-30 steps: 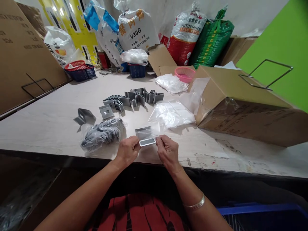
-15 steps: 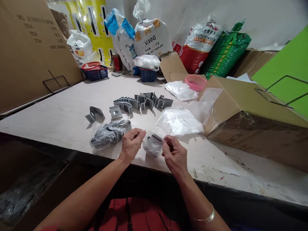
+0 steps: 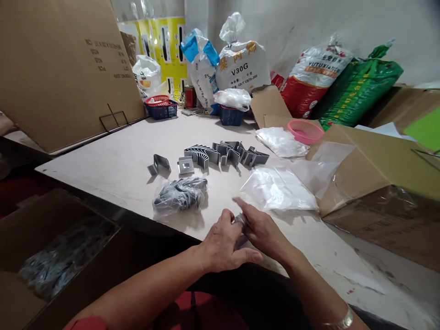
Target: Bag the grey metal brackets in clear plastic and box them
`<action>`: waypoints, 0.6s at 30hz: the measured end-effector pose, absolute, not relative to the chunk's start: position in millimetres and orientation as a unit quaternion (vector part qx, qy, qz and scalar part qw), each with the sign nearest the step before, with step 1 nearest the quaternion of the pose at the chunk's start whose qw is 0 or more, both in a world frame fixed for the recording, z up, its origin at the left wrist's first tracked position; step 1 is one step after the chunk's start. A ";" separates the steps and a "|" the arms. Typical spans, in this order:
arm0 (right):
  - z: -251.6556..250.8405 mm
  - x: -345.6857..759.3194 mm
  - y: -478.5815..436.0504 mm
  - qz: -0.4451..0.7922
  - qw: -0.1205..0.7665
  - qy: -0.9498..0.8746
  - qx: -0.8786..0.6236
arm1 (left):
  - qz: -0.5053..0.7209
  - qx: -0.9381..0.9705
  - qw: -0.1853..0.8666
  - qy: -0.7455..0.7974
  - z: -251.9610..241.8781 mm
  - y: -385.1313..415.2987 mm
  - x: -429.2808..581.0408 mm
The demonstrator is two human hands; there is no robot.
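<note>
A small clear plastic packet [image 3: 240,221] is being worked between the person's hands, just above the table's front edge, and most of it is hidden. The left hand [image 3: 222,243] is curling its fingers in under the packet, while the right hand [image 3: 264,233] is closing over it from the other side, its fingers held narrow in a pinch. Exactly which fingers are gripping it is hard to tell. The step in hand looks like handling this one small packet, and the next move seems to call for a steady pinch, since it is so small and so covered.

Nearby, a bag of dark parts [image 3: 180,195] is lying left of the hands, beyond it a square plate [image 3: 186,166], an angle bracket [image 3: 158,164] and a row of grey metal brackets [image 3: 223,153]. Clear film [image 3: 277,189] is lying to the right.

Earlier, the packet was resting on the table with the hands apart on either side of it; now it is up between them, and the hands are overlapping. A cardboard carton [image 3: 44,220] has also come into view at lower left.
</note>
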State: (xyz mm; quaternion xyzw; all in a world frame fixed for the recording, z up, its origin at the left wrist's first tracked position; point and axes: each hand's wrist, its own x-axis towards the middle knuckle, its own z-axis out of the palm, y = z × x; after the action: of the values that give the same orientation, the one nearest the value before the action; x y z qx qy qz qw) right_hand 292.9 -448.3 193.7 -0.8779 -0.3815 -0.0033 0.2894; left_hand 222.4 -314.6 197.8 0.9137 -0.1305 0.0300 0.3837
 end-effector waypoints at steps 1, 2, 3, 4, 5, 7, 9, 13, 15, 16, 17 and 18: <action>194.1 294.0 -446.0 0.000 0.286 -0.379 -0.880 | 0.024 0.913 0.384 -0.135 198.9 -315.1 220.3; 194.6 294.5 -443.5 -0.005 0.289 -0.371 -0.883 | 0.027 0.910 0.388 -0.143 200.8 -314.0 218.0; 195.4 294.6 -440.7 -0.018 0.303 -0.359 -0.883 | 0.043 0.906 0.393 -0.151 203.6 -310.6 215.8; 196.2 294.7 -437.0 -0.041 0.328 -0.344 -0.879 | 0.075 0.902 0.395 -0.157 207.5 -304.6 214.2; 196.8 295.0 -432.3 -0.073 0.361 -0.331 -0.869 | 0.120 0.901 0.388 -0.152 212.6 -295.6 213.5; 196.3 297.1 -418.7 -0.151 0.422 -0.315 -0.836 | 0.213 0.909 0.341 -0.106 225.4 -269.9 216.1; 192.2 302.0 -399.8 -0.220 0.456 -0.307 -0.806 | 0.261 0.934 0.239 -0.045 238.7 -238.4 224.7; 172.8 315.3 -359.9 -0.273 0.458 -0.302 -0.790 | 0.133 0.984 0.114 -0.011 252.0 -187.3 248.5; 161.8 318.7 -346.9 -0.258 0.447 -0.327 -0.791 | 0.053 0.989 0.135 -0.016 250.5 -175.0 256.8; 157.4 318.9 -342.9 -0.238 0.443 -0.354 -0.789 | 0.027 0.987 0.155 -0.016 248.6 -171.9 259.5; 154.0 318.0 -340.3 -0.212 0.439 -0.386 -0.783 | 0.014 0.984 0.176 -0.015 246.6 -170.4 261.6; 152.1 316.4 -338.7 -0.179 0.437 -0.419 -0.775 | 0.013 0.981 0.195 -0.014 244.7 -170.0 263.3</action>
State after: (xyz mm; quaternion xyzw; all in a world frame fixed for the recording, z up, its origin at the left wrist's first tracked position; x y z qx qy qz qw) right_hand 316.4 -338.7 152.1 -0.7754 -0.4190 -0.1787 0.4373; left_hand 263.3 -170.0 244.7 0.9805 -0.0137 0.0132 0.1954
